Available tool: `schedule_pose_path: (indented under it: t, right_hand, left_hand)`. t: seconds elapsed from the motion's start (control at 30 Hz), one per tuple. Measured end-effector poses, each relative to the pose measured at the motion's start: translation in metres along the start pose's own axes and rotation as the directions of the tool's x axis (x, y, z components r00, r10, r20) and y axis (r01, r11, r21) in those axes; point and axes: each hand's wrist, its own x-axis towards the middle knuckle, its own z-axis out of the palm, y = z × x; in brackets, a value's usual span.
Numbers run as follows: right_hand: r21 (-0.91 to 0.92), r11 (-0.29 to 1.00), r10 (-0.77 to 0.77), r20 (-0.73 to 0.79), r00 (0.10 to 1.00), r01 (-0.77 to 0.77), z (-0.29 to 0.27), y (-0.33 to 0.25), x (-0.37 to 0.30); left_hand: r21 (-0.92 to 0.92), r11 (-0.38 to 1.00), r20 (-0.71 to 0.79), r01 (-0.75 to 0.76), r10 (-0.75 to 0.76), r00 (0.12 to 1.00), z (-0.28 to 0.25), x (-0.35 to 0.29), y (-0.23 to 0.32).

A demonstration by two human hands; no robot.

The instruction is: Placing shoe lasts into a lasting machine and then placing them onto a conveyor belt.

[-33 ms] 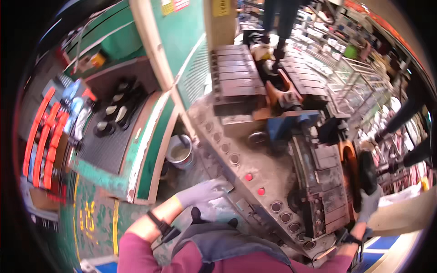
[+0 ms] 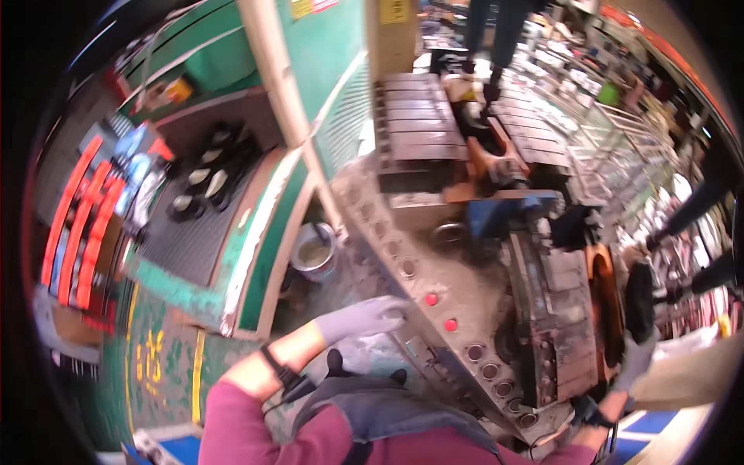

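In a grey glove, my left hand [image 2: 359,320] hovers by the near edge of the machine's metal panel [image 2: 415,279], left of two red buttons [image 2: 432,299]. Its fingers are loosely bent and nothing shows in them. My right hand [image 2: 638,358], also gloved, is at the far right, closed round the lower end of a long black shoe-shaped piece [image 2: 641,298]. This piece stands upright beside an orange curved machine part [image 2: 603,287]. Just left of that part is a dark grooved metal block [image 2: 568,310]. The fingers of my right hand are partly hidden.
On the left, a green bench [image 2: 186,298] with a ribbed dark mat holds several black shoes [image 2: 205,182] with pale insides. Orange-red racks [image 2: 85,225] stand beyond it. Below the bench's right side is a bucket [image 2: 313,256]. Another grooved block [image 2: 418,124] sits at the back.
The whole view has shifted slightly, with most things sitting further right in the picture. My left hand is a little nearer the panel edge. My right hand keeps its hold on the black piece.
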Motion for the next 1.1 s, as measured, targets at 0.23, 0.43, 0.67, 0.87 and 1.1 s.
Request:
schedule_pose_path:
  t: [0.23, 0.43, 0.67, 0.87, 1.1]
  right_hand:
    - [0.415, 0.9, -0.043, -0.214, 0.976, 0.131, -0.091, -0.125, -0.094]
    - [0.461, 0.825, -0.346, -0.047, 0.937, 0.327, -0.028, -0.318, -0.24]
    - [0.61, 0.631, -0.752, 0.332, 0.569, 0.479, 0.059, -0.523, -0.411]
    - [0.474, 0.747, -0.659, 0.617, 0.43, 0.465, 0.116, -0.52, -0.514]
    - [0.235, 0.882, -0.422, 0.778, 0.465, 0.408, 0.113, -0.455, -0.575]
  left_hand:
    - [-0.258, 0.813, 0.076, -0.523, 0.556, 0.828, -0.007, 0.054, 0.142]
    - [-0.861, 0.063, -0.342, -0.505, 0.663, 0.666, 0.019, 0.017, 0.141]
    - [-0.85, -0.343, -0.446, -0.399, 0.067, 0.893, -0.138, -0.155, -0.089]
    - [-0.511, -0.238, -0.689, -0.826, -0.462, 0.559, -0.269, -0.321, -0.327]
    - [-0.269, -0.042, -0.655, -0.962, -0.724, 0.214, -0.397, -0.437, -0.502]
